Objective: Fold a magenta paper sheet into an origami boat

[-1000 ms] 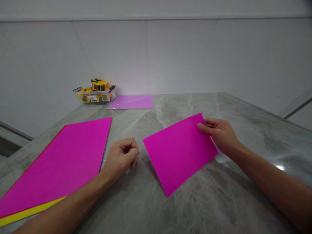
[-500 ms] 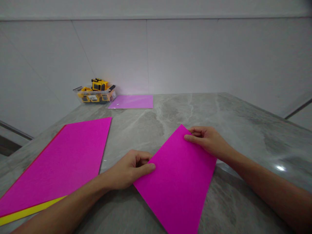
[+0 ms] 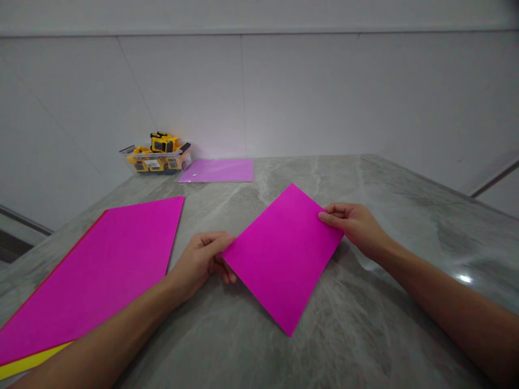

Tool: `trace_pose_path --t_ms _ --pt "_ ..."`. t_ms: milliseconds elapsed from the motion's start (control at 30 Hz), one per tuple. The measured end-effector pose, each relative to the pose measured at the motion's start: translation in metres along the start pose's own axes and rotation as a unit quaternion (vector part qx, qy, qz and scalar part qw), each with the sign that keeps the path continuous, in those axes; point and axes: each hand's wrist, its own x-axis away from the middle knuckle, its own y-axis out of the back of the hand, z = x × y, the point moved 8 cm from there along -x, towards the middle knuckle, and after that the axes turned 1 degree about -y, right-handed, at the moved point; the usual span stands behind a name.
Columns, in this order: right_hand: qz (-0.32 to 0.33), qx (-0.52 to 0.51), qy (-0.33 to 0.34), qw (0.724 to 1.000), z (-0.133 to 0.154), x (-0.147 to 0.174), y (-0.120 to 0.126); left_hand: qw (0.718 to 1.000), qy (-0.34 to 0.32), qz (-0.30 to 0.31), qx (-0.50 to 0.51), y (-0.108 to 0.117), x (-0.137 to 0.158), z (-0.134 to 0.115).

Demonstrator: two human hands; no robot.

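A magenta sheet of paper (image 3: 286,256) is held between my hands above the grey table, turned so one corner points toward me and one away. My left hand (image 3: 205,256) pinches its left corner, thumb on top and the other fingers curled below. On the upper right edge my right hand (image 3: 354,224) grips the sheet, thumb on top and fingers behind. Larger magenta sheets (image 3: 109,270) lie to the left, partly under my left forearm. A red edge and a yellow sheet (image 3: 34,361) show beneath them.
At the back left stands a clear plastic box (image 3: 156,162) of yellow toy trucks (image 3: 164,142). Beside it lies a pack of lilac paper (image 3: 221,170) in clear wrap. The marble-patterned table (image 3: 385,324) reaches a white wall (image 3: 304,92).
The held sheet has moved away from me and turned, so its near corner now shows. My left hand has shifted left to the sheet's corner; my right hand has moved slightly right.
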Motion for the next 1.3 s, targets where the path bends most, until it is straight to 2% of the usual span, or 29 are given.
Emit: trace_pose_path --t_ms 100,167,300,367,400,467,533,633,700,733,800,867,933,1033,1167,1233,1300 --pt "-0.023 0.01 0.005 1.0 -0.002 -0.002 0.005 0.999 -0.026 -0.007 -0.038 0.004 0.001 -0.003" --pt "-0.024 0.011 0.013 1.0 -0.002 -0.003 0.005 0.999 -0.042 -0.017 -0.02 0.006 0.004 -0.008" --pt "0.011 -0.017 0.002 1.0 -0.005 -0.001 -0.003 0.994 -0.07 -0.062 0.059 0.012 0.008 -0.02" --pt "0.037 -0.019 -0.009 0.999 -0.008 0.0 -0.01 0.989 -0.092 -0.095 0.061 0.017 0.008 -0.025" --pt "0.048 -0.013 -0.011 0.999 -0.009 0.0 -0.012 0.988 -0.105 -0.108 0.04 0.018 0.008 -0.027" --pt "0.06 0.009 -0.003 0.998 -0.011 0.0 -0.016 0.981 -0.143 -0.11 -0.069 0.016 0.008 -0.032" --pt "0.058 0.038 0.014 0.997 -0.01 0.0 -0.018 0.944 -0.216 -0.077 -0.237 0.002 0.012 -0.042" --pt "0.031 0.087 0.023 0.995 -0.008 0.001 -0.018 0.827 -0.355 0.021 -0.436 -0.034 0.028 -0.051" --pt "0.005 0.12 0.016 0.993 -0.007 0.003 -0.017 0.762 -0.389 0.088 -0.509 -0.051 0.036 -0.046" --pt "-0.004 0.134 0.011 0.991 -0.006 0.004 -0.017 0.742 -0.378 0.114 -0.542 -0.054 0.036 -0.04" --pt "0.0 0.147 0.0 0.989 -0.006 0.007 -0.02 0.716 -0.313 0.153 -0.605 -0.054 0.031 -0.025" --pt "0.027 0.127 -0.016 0.991 -0.008 0.009 -0.023 0.702 -0.238 0.173 -0.648 -0.046 0.025 -0.011" --pt "0.052 0.073 -0.033 0.995 -0.01 0.009 -0.024 0.7 -0.191 0.184 -0.663 -0.039 0.022 -0.003" --pt "0.075 -0.059 -0.066 0.993 -0.012 0.009 -0.023 0.704 -0.175 0.209 -0.656 -0.038 0.023 -0.002" --pt "0.109 -0.209 -0.103 0.966 -0.008 0.014 -0.033 0.702 -0.171 0.245 -0.646 -0.043 0.025 -0.004" --pt "0.126 -0.239 -0.082 0.959 0.0 0.022 -0.042 0.701 -0.169 0.252 -0.646 -0.045 0.026 -0.004" --pt "0.151 -0.25 -0.024 0.956 0.014 0.034 -0.053 0.701 -0.169 0.256 -0.644 -0.047 0.026 -0.004"
